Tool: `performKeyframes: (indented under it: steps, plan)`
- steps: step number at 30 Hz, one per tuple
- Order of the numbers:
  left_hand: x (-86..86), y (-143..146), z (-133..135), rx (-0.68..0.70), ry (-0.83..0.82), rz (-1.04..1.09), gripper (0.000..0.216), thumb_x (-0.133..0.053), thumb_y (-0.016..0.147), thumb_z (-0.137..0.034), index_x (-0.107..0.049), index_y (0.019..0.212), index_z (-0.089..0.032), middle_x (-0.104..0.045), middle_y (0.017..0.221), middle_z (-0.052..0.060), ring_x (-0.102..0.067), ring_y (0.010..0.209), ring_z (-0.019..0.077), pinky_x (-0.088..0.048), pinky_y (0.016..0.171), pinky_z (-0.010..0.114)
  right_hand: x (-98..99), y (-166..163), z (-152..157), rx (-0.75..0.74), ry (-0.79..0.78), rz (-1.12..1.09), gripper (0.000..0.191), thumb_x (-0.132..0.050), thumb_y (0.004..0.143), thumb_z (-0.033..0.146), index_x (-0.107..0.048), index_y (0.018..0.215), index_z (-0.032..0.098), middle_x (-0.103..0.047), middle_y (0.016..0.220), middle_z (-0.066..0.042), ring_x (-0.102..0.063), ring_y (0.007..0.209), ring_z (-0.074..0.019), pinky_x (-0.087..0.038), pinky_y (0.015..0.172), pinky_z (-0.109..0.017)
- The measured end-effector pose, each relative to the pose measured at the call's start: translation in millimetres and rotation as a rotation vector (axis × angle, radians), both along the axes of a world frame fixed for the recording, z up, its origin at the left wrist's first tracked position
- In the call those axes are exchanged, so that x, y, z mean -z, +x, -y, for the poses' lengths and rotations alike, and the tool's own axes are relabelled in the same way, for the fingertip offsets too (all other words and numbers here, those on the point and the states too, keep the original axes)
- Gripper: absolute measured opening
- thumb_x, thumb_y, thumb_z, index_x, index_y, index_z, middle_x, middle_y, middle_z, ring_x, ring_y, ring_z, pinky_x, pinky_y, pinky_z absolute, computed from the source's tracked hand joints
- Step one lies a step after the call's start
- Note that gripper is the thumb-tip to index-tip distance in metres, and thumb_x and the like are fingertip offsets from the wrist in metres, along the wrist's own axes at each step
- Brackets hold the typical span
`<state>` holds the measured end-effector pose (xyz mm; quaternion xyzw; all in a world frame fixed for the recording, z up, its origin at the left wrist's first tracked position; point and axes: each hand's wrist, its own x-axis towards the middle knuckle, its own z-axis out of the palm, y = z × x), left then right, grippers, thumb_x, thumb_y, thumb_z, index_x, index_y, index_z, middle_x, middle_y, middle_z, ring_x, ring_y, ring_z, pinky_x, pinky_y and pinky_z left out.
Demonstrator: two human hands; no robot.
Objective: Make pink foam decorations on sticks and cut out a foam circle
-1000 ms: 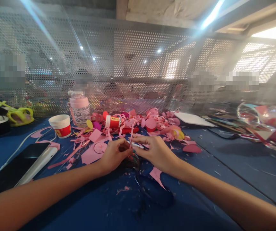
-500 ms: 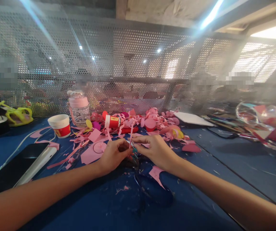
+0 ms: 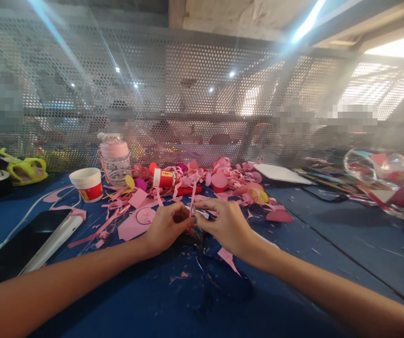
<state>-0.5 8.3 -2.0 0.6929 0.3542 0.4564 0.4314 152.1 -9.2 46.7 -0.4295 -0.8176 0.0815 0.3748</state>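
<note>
Over the dark blue table, my left hand (image 3: 168, 225) pinches a narrow pink paper strip (image 3: 193, 190), which stands nearly upright between thumb and finger. From the other side my right hand (image 3: 228, 225) meets it, thumb and forefinger closed at the strip's lower part. A slim white-and-dark item (image 3: 205, 213) shows between my right fingers; its kind is unclear. Beneath my hands lies a dark object (image 3: 191, 238), mostly covered by them. A pink paper offcut (image 3: 228, 259) is just below my right hand. Left of my left hand lies pink sheet paper (image 3: 129, 229) with a circle on it.
Behind my hands spreads a heap of pink paper scraps (image 3: 219, 169) with a tipped red cup (image 3: 165, 178). To the left are stacked paper cups (image 3: 86, 184), a bottle (image 3: 115, 162) and a phone (image 3: 22, 246). A perforated metal screen (image 3: 202, 98) stands behind.
My right hand has turned slightly and its fingers have drawn closer to the strip; the white-and-dark item between them shows more. My left hand stays nearly in place.
</note>
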Motion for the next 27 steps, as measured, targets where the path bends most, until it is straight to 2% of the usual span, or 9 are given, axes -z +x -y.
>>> performKeyframes:
  steps: [14,21,27]
  plan:
    - [0.7,-0.7,-0.6,0.016,0.023,-0.023,0.018,-0.059,0.075,-0.032,-0.052,0.072,-0.015,-0.061,0.062,0.000,-0.062,0.057,0.0136,-0.049,0.057,0.025,-1.8,0.6,-0.3,0.044,0.048,-0.066,0.018,-0.057,0.066,0.011,-0.070,0.076,0.019,-0.072,0.081,-0.003,-0.068,0.076,-0.0185,-0.051,0.069,-0.025]
    - [-1.0,0.1,1.2,-0.003,0.035,-0.033,0.018,-0.058,0.075,-0.031,-0.051,0.070,-0.015,-0.060,0.063,0.000,-0.062,0.056,0.0132,-0.048,0.055,0.025,-7.4,1.2,1.4,0.073,0.019,-0.079,0.021,-0.056,0.066,0.011,-0.070,0.080,0.018,-0.072,0.083,-0.003,-0.067,0.078,-0.0191,-0.051,0.071,-0.027]
    - [0.6,0.3,0.3,-0.024,0.001,-0.001,0.020,-0.060,0.073,-0.033,-0.049,0.069,-0.016,-0.058,0.061,-0.002,-0.062,0.054,0.0127,-0.048,0.053,0.023,-17.8,5.3,-1.0,0.158,0.043,-0.139,0.021,-0.055,0.068,0.016,-0.070,0.083,0.016,-0.072,0.081,-0.005,-0.067,0.076,-0.0205,-0.051,0.070,-0.030]
